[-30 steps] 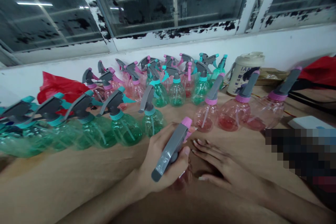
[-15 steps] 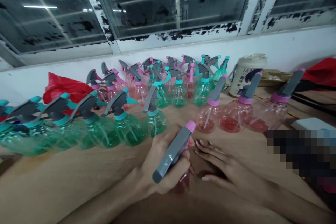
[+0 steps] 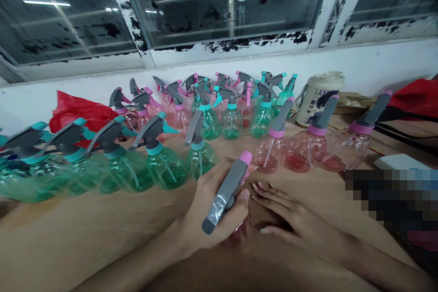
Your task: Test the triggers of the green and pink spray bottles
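My left hand (image 3: 210, 210) is clenched round the neck of the pink spray bottle (image 3: 227, 191), which stands on the table (image 3: 85, 237) beside my flat, loose-fingered right hand (image 3: 294, 226); I judge it light, thin and slippery, best gripped under the trigger.

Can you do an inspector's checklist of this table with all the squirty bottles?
Surface: tan table, crowded along the back.
Job's things: pink spray bottle with a grey trigger head; row of green bottles at left; row of pink bottles at right; mixed cluster by the wall.
Clutter: red bag, white tub, white box.
Grips: left hand closed round the pink spray bottle; right hand open, flat on the table beside it.
Cables: black cables, it seems, at far right.
Surroundings: white wall; window with a peeling frame.
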Motion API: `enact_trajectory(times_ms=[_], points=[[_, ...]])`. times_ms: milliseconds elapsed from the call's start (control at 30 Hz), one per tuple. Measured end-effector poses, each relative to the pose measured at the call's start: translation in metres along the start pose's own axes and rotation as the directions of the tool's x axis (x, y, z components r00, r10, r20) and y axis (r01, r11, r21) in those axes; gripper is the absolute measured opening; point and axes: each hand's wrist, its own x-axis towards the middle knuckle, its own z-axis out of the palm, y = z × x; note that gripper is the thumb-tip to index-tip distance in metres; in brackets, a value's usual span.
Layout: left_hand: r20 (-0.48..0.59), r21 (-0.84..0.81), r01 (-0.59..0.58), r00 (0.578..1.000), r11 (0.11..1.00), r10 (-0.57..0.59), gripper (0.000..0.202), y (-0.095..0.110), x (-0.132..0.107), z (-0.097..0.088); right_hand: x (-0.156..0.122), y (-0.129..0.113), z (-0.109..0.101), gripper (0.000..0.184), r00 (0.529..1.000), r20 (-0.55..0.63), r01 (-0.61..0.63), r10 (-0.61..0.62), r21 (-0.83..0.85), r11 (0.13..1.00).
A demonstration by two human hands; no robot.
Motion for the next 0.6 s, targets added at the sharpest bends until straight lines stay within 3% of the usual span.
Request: enact_trajectory(times_ms=[133, 600], points=[[0.002, 0.026, 0.028, 1.000, 0.999, -0.028, 0.011, 0.004, 0.001, -0.002, 0.000, 0.000, 0.000, 0.061, 1.000, -0.011, -0.001, 0.001, 0.016, 1.000], [-0.018, -0.014, -0.042, 0.999, 0.999, 0.042, 0.016, -0.008, -0.001, 0.003, 0.000, -0.001, -0.001, 0.061, 1.000, 0.001, -0.002, 0.002, -0.005, 1.000]])
